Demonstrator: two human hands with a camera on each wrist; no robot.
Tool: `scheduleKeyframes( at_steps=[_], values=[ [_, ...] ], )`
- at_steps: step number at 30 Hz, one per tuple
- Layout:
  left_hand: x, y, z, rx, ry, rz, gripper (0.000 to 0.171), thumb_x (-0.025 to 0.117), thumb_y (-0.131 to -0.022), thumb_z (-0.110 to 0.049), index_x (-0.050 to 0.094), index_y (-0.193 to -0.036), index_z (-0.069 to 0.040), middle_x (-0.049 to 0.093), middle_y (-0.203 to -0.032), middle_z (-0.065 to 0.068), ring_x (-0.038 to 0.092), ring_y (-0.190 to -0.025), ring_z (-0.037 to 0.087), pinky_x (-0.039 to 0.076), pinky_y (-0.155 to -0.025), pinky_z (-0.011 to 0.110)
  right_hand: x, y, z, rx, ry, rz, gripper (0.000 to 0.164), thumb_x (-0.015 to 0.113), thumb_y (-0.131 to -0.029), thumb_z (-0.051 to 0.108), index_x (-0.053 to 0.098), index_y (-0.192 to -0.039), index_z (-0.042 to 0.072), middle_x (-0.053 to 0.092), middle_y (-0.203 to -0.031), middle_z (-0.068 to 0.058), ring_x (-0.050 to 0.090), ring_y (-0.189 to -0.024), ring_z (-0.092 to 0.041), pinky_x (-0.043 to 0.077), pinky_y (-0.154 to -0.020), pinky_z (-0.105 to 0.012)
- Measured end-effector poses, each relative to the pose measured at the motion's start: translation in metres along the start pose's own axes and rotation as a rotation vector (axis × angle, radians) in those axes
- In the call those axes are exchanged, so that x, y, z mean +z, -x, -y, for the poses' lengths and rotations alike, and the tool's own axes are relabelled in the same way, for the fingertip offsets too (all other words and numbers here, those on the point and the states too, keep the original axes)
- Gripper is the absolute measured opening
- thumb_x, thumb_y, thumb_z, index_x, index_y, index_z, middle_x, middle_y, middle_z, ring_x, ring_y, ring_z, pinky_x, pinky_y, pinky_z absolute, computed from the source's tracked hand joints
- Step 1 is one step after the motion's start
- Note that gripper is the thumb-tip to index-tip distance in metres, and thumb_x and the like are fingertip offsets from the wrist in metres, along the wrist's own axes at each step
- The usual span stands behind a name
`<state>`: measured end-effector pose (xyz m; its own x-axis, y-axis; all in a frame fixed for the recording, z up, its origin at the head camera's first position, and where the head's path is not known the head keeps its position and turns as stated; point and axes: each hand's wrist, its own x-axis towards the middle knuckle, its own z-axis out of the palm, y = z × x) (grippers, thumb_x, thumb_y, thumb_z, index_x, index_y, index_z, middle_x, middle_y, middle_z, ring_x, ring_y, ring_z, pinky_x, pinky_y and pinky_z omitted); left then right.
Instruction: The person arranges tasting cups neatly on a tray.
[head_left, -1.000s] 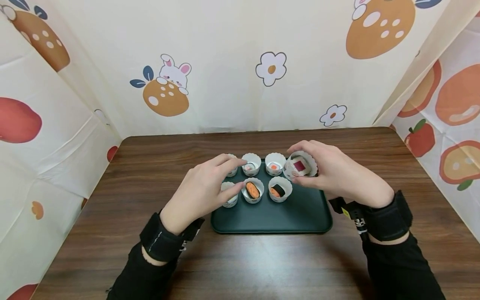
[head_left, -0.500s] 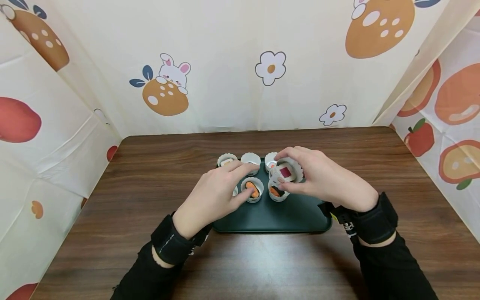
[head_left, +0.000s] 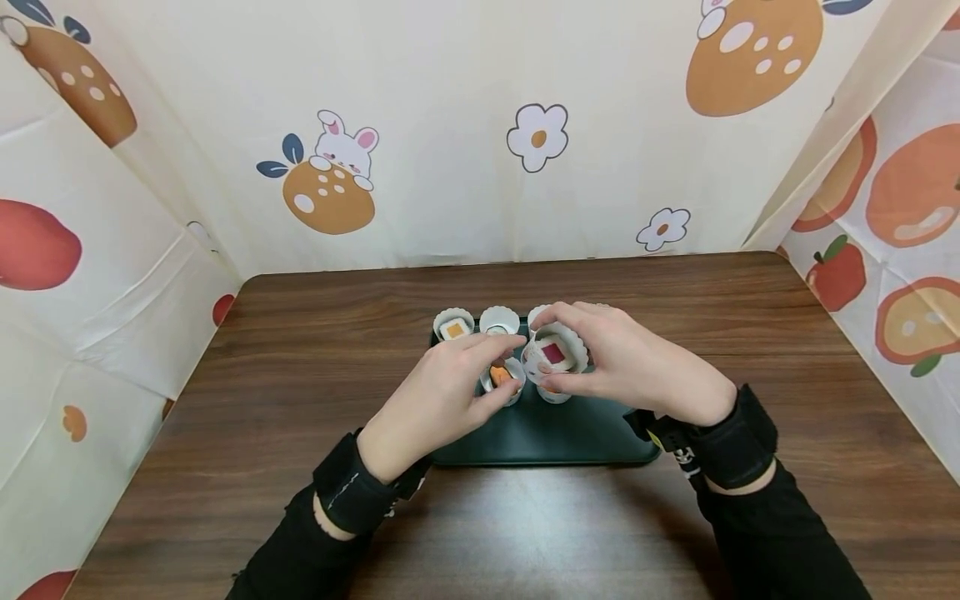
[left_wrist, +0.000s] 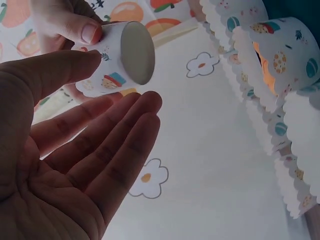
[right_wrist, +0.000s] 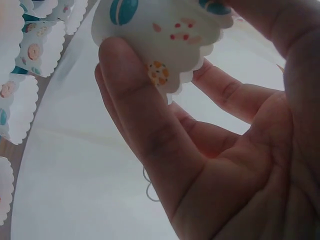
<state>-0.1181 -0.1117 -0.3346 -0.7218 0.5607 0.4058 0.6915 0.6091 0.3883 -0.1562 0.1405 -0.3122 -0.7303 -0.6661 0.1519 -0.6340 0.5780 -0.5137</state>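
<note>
My right hand holds a white paper baking cup with a scalloped rim between thumb and fingers. A white toy sushi piece with a dark red square centre sits inside. The held cup is raised over the dark green tray, partly covering a cup behind and one below it. My left hand faces it with thumb and fingers spread. In the left wrist view its fingers are nearly straight, and its thumb overlaps the side of the held cup. Below the left fingertips is a cup with an orange sushi piece.
More printed cups stand on the tray in rows, including a back-left cup with an orange-centred white piece and a white cup beside it. The tray lies on a brown wooden table. A patterned cloth wall rises behind.
My right hand has carried the held cup leftward over the tray. My left hand has moved right and slightly down towards it, uncovering the back-left cup.
</note>
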Motion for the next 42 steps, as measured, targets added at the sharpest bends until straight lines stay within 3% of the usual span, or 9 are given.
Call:
scheduleKeyframes(
  at_steps=[4,13,20,23,35,42],
  values=[
    [0.0019,-0.0004,-0.0008,0.009,0.021,-0.001,0.042,0.085,-0.093,-0.015,0.071,-0.131,-0.004,0.081,-0.116,0.008,0.075,-0.096,0.016,0.063,-0.084,0.030,0.0039,-0.0015,0.0002,-0.019,0.020,0.012,0.049,0.088,-0.091,0.028,0.063,-0.132,0.017,0.072,-0.104,0.005,0.062,-0.094,-0.013,0.045,-0.096,-0.047],
    [0.0030,-0.0016,-0.0022,-0.070,0.022,-0.008,0.039,0.090,-0.089,-0.018,0.075,-0.123,-0.005,0.082,-0.098,0.004,0.078,-0.085,0.011,0.063,-0.076,0.025,0.0079,-0.0036,0.0037,-0.006,0.039,0.027,0.056,0.088,-0.090,0.037,0.061,-0.137,0.020,0.073,-0.099,0.013,0.060,-0.091,-0.015,0.040,-0.099,-0.049],
    [0.0017,-0.0019,-0.0025,-0.116,0.054,-0.005,0.040,0.091,-0.088,-0.015,0.075,-0.123,-0.003,0.081,-0.096,0.005,0.079,-0.084,0.013,0.064,-0.076,0.026,0.0103,-0.0035,0.0036,-0.034,0.057,0.017,0.064,0.091,-0.088,0.034,0.061,-0.142,0.019,0.072,-0.130,0.006,0.066,-0.100,-0.016,0.043,-0.098,-0.049],
    [0.0020,-0.0019,-0.0020,-0.132,0.059,-0.007,0.039,0.090,-0.087,-0.014,0.075,-0.121,-0.003,0.081,-0.095,0.005,0.079,-0.082,0.014,0.064,-0.075,0.024,0.0109,-0.0035,0.0030,-0.048,0.055,0.009,0.067,0.092,-0.087,0.029,0.060,-0.145,0.017,0.072,-0.132,0.003,0.068,-0.104,-0.017,0.042,-0.097,-0.050],
    [-0.0030,-0.0020,-0.0002,-0.153,0.104,-0.008,0.042,0.090,-0.085,-0.007,0.074,-0.124,-0.003,0.082,-0.101,0.007,0.080,-0.081,0.013,0.062,-0.073,0.019,0.0065,-0.0024,0.0060,-0.066,0.043,0.008,0.071,0.093,-0.084,0.018,0.060,-0.147,0.013,0.071,-0.133,0.003,0.067,-0.109,-0.017,0.047,-0.097,-0.045],
    [-0.0032,-0.0026,0.0010,-0.167,0.184,0.002,0.054,0.087,-0.086,0.000,0.068,-0.136,-0.005,0.078,-0.113,0.008,0.077,-0.096,0.017,0.063,-0.076,0.020,0.0062,-0.0037,0.0045,-0.107,0.008,-0.010,0.069,0.091,-0.086,0.011,0.060,-0.147,0.015,0.071,-0.135,0.002,0.069,-0.118,-0.014,0.051,-0.101,-0.041]
  ],
)
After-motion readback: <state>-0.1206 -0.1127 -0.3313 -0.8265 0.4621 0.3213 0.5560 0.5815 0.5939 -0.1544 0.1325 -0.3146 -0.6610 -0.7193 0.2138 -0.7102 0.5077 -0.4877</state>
